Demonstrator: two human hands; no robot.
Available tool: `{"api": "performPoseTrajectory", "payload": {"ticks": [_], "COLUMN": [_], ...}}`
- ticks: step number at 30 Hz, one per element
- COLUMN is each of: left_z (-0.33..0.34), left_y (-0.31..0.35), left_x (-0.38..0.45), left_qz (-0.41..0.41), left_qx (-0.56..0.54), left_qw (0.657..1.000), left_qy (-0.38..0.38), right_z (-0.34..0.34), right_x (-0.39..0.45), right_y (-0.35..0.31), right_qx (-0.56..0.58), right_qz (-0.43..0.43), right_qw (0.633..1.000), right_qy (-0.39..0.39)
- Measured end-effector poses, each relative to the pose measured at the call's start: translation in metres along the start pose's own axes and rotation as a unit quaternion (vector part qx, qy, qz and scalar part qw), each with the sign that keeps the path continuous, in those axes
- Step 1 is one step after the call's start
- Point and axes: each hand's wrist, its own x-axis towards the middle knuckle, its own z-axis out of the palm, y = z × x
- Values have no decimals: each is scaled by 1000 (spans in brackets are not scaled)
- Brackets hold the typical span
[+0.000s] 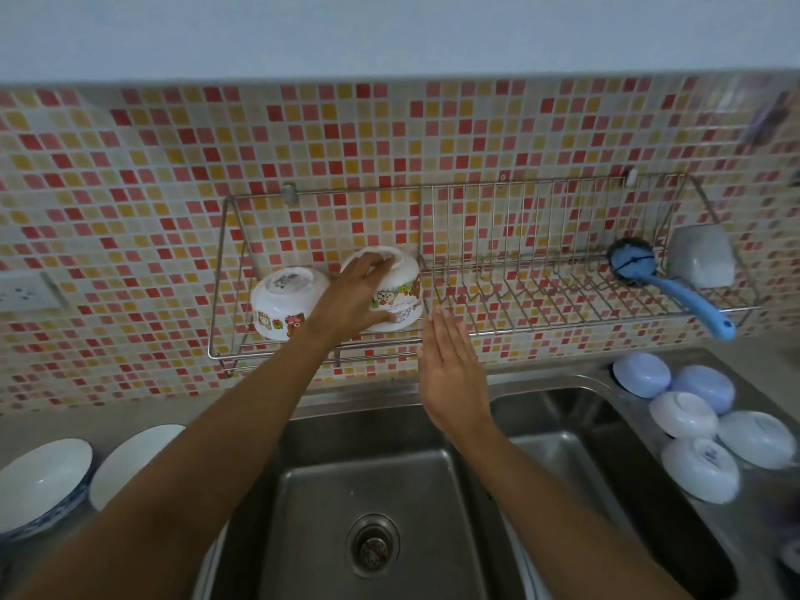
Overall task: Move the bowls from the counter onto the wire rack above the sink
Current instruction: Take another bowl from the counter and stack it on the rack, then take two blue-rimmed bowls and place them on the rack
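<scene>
Head view, left grip [355, 292] holding cartoon bowl [396, 296] on wire rack [541, 296], right grip [450, 374] flat open, blue brush [662, 279] rightward, pale bowls [692, 426] on counter [762, 504].

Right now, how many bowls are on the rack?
2, both upside down at the rack's left end: one far left, one beside it under the left hand. None looks hidden.

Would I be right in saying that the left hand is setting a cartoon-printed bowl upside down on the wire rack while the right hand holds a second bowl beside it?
Not quite: the head view shows the right hand open and empty in front of the wire rack. The left hand is indeed on the upside-down cartoon-printed bowl; the second bowl rests on the rack unheld.
</scene>
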Motion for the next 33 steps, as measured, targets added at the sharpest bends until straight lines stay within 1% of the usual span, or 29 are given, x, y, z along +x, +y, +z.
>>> {"api": "performPoseTrajectory", "payload": {"ticks": [6, 10, 13, 16, 19, 21, 23, 25, 28, 31, 33], "left_z": [1, 6, 8, 4, 1, -1, -3, -8, -14, -17, -18], "left_y": [-5, -9, -8, -6, -3, -1, -1, -5, -16, -26, -31], "left_x": [0, 0, 3, 5, 6, 4, -4, -17, -43, -73, -89], "left_qz": [6, -62, -95, -106, -112, -109, -104, -119, -155, -198, -209], "left_qx": [-7, -47, -82, -111, -117, -102, -71, -56, -17, 15, 30], "left_qw": [1000, 997, 992, 988, 986, 986, 989, 990, 988, 980, 977], "left_qy": [-5, 19, -1, -12, -48, -74, -81, -51, 9, 13, 1], "right_z": [-1, -2, -3, -5, -5, -7, -12, -17, -18, -15, -14], "right_x": [2, 3, 2, 3, 2, 4, 7, 12, 18, 24, 28], "right_y": [-2, -3, -4, -5, -6, -7, -8, -9, -10, -13, -16], "right_qx": [5, 9, 9, 18, 25, 31, 44, 56, 57, 47, 35], "right_qz": [6, 15, 17, 24, 28, 37, 55, 65, 53, 44, 52], "right_qw": [1000, 1000, 1000, 999, 999, 998, 997, 995, 994, 991, 989], "right_qy": [11, -2, -16, -23, -31, -36, -39, -46, -78, -121, -138]}}
